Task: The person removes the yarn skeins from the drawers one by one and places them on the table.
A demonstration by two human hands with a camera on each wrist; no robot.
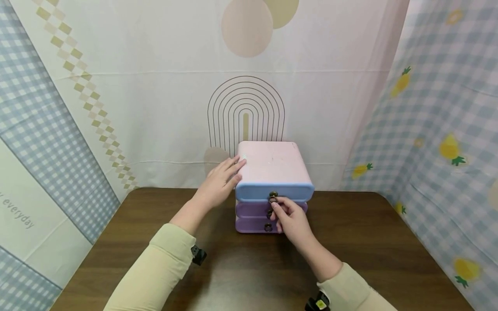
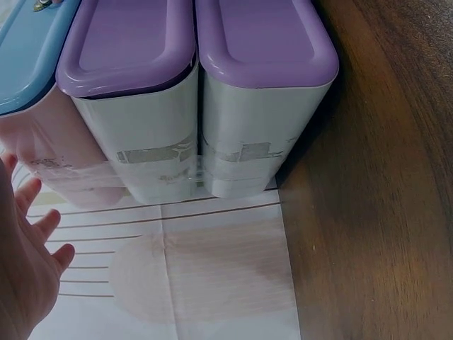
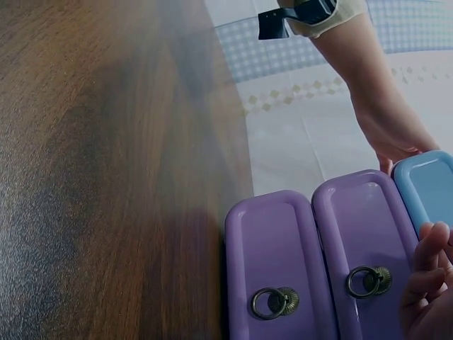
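Note:
A small three-tier drawer box [image 1: 274, 162] stands at the back of the table, with a pink top tier over two white ones. Its top drawer front [image 1: 253, 192] is blue; the two lower fronts [image 3: 272, 241] are purple, each with a bronze ring pull. My right hand [image 1: 293, 222] pinches the ring pull [image 1: 273, 195] of the blue drawer between thumb and forefinger. Against the upper left edge of the pink casing rests my left hand [image 1: 218, 183], its fingers spread and nearly straight. The left wrist view shows worn tape marks on the white sides [image 2: 244, 152].
The brown wooden table [image 1: 249, 276] lies in front of and beside the box. Behind it hangs a white patterned curtain [image 1: 163, 121]. Checked blue cloth with pineapples [image 1: 439, 142] closes off the right side, and more checked cloth [image 1: 35, 90] the left.

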